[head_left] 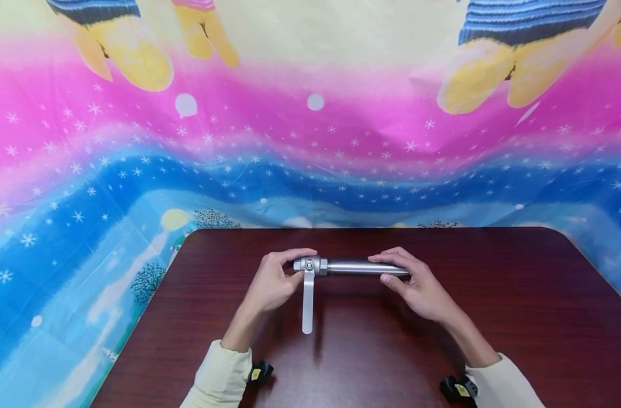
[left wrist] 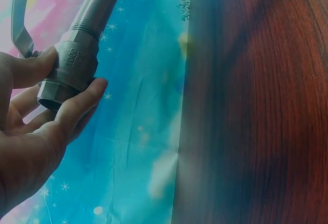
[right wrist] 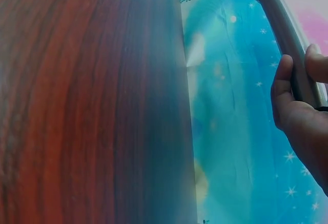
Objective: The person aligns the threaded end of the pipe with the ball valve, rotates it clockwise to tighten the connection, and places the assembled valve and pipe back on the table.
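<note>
A silver ball valve [head_left: 309,264] with a flat lever handle [head_left: 307,306] is joined to a smooth metal pipe [head_left: 353,267]. Both are held level above the table. My left hand [head_left: 272,284] grips the valve's body at its free end, thumb and fingers on opposite sides. Threads on the pipe [left wrist: 97,14] show where it enters the valve [left wrist: 74,62] in the left wrist view. Around the pipe's far end, my right hand [head_left: 420,286] has its thumb and fingers curled. In the head view the lever points toward me.
The dark reddish wooden table [head_left: 188,351] has rounded far corners. Behind it and along its left side hangs a colourful printed cloth [head_left: 290,153] with snowflakes. Black wrist devices [head_left: 261,372] show beside both pale sleeves [head_left: 216,371].
</note>
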Demonstrator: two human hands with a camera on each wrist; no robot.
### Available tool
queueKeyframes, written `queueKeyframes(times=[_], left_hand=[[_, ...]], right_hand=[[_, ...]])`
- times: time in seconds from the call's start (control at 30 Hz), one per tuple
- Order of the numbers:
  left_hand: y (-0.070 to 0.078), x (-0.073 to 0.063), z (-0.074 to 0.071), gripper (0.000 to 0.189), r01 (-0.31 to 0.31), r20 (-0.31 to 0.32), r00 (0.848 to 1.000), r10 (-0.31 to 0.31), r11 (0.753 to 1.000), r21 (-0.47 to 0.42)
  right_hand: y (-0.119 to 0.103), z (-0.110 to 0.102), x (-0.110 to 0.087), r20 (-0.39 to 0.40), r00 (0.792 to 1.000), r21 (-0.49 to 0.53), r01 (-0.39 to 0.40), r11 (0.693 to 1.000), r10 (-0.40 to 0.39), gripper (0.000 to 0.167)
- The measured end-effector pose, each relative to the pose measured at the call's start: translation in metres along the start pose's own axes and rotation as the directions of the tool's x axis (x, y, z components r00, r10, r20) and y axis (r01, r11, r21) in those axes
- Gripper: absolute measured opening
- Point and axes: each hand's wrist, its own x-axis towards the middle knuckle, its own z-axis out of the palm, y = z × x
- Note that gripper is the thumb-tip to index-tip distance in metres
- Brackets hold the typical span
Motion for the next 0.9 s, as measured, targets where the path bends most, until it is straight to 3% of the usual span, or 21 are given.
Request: queueKeyframes(times=[0.2, 0.4, 0.7, 0.9], left_hand=[[0.0004, -0.0006, -0.0001, 0.048, 0.005, -0.002, 1.000, -0.005, 1.000, -0.019], [-0.0001, -0.0002, 0.0001, 0.048, -0.005, -0.008, 1.000, 0.005, 1.000, -0.002], [0.0001, -0.0001, 0.0006, 0.047, -0.006, -0.014, 1.000, 0.007, 1.000, 0.001], [0.0018, -0.0015, 0.0009, 0.048, 0.013, -0.017, 1.000, -0.014, 1.000, -0.010]], right_hand=[[0.0004, -0.0009, 0.0004, 0.029, 1.000, 0.038, -0.003, 0.999, 0.002, 0.039], [-0.0012, 0.0019, -0.0006, 0.013, 1.000, -0.008, -0.018, 1.000, 0.018, 0.044], [-0.0015, 0.0036, 0.0001, -0.022, 0.997, 0.021, 0.079, 0.997, -0.078, 0.047], [-0.0017, 0.0032, 0.0001, -0.039, 0.996, 0.027, 0.080, 0.996, -0.079, 0.047]])
